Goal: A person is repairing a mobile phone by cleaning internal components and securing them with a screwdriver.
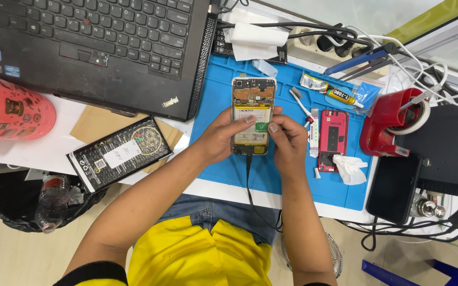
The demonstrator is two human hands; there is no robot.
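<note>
An opened smartphone (253,103) with its back cover off lies on the blue repair mat (216,100), showing its yellow battery and circuit board. My left hand (223,139) grips the phone's left side, thumb on the battery. My right hand (287,142) grips the right side, thumb pressed on a small green tab at the battery's edge. A black cable (250,182) is plugged into the phone's bottom end and hangs off the table toward my lap.
A black laptop (96,47) sits at the upper left, a pink bottle (11,108) at the far left, a black box (119,153) beside it. Right of the phone lie a red phone cover (334,135), a toothbrush (300,103), a glue tube (332,91), a red tape dispenser (393,122) and a dark phone (393,188).
</note>
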